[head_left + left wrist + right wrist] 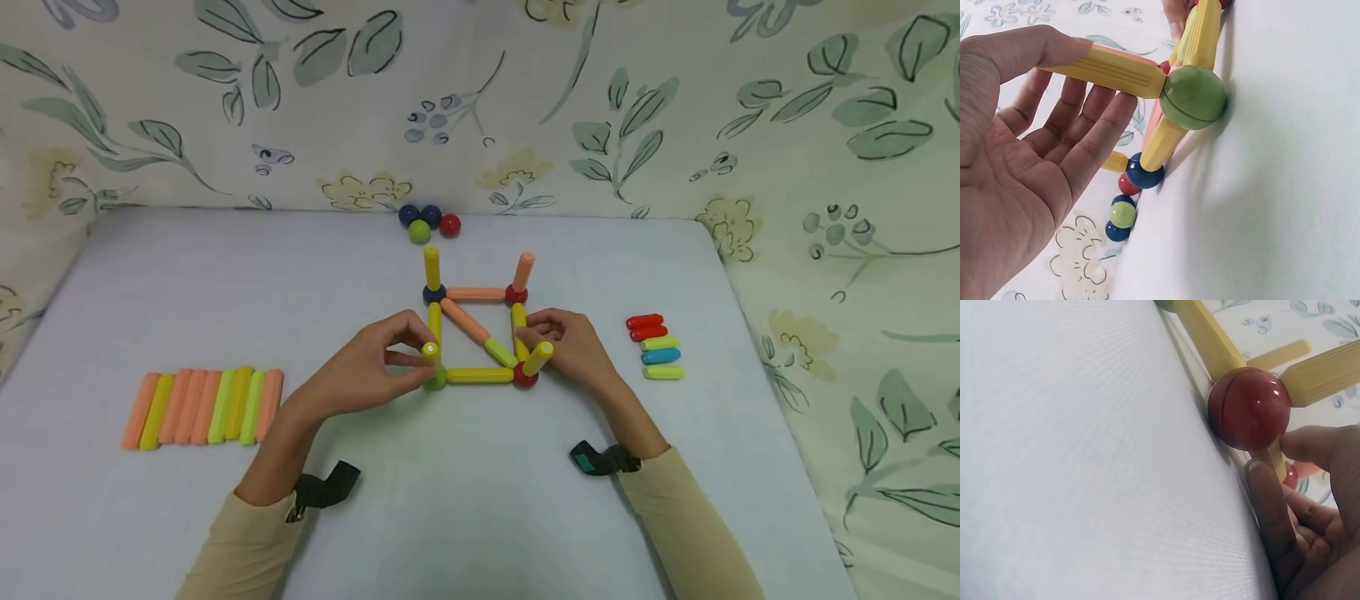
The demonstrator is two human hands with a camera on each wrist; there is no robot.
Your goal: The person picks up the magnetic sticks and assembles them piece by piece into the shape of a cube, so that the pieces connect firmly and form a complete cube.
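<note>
1. Left hand (369, 362) is pinching the upright yellow rod (1124, 70); green ball (1193, 97) is sitting at its foot, just below the fingers.
2. Right hand (567, 347) is gripping the yellow side rod (518, 323) between thumb and finger, red ball (1250, 409) sitting just beside the fingertips.
3. Stick-and-ball frame (480, 376) is lying between both hands.
4. Risk: left hand tilting its rod could be popping it off the ball; joint is probably only magnetic.
5. Risk: right hand pulling outward could be skewing the square; salmon rod (465, 322) and short green rod (500, 352), left of that hand, are probably relying on a weak mid-joint.
6. Risk: front-right yellow post (538, 358), standing close beside right fingers, could be catching a knuckle.
</note>
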